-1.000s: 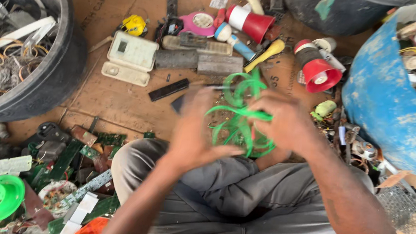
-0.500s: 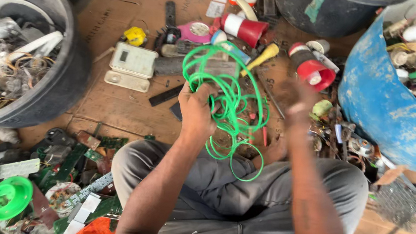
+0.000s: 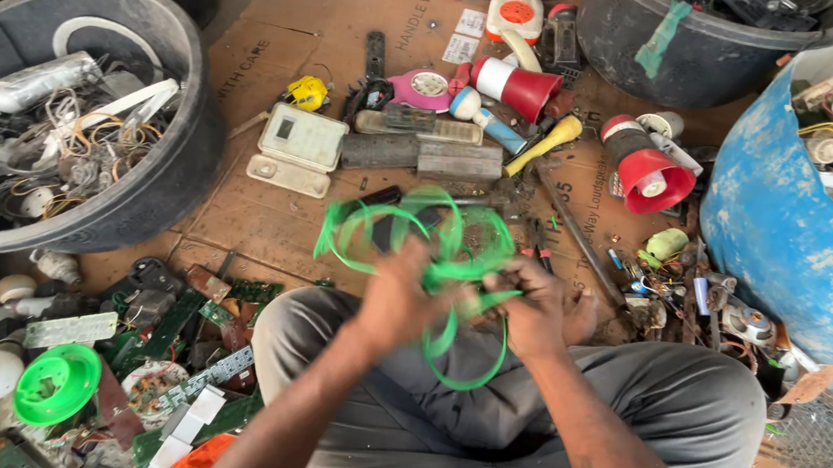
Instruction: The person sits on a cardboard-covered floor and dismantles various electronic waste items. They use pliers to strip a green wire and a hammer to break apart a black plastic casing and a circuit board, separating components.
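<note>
Over the lap, the left hand (image 3: 399, 298) and right hand (image 3: 530, 309) both grip a tangle of green cord (image 3: 435, 256), fingers curled tight around its blurred loops. Beyond lie a beige phone (image 3: 301, 139), red megaphones (image 3: 643, 169) and a black tub (image 3: 96, 106).

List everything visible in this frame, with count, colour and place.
green cable: one, bright green, looped and tangled, held in both hands over the lap
black tub: one, left, holding white and grey scrap and wires
blue barrel: one, right, filled with small parts
megaphones: two, red and white, top centre and right
cream handset unit: one, on the cardboard, centre left
green reel: one, bottom left among circuit boards
cardboard sheet: brown, under everything
left hand: gripping the cable
right hand: gripping the cable
</note>
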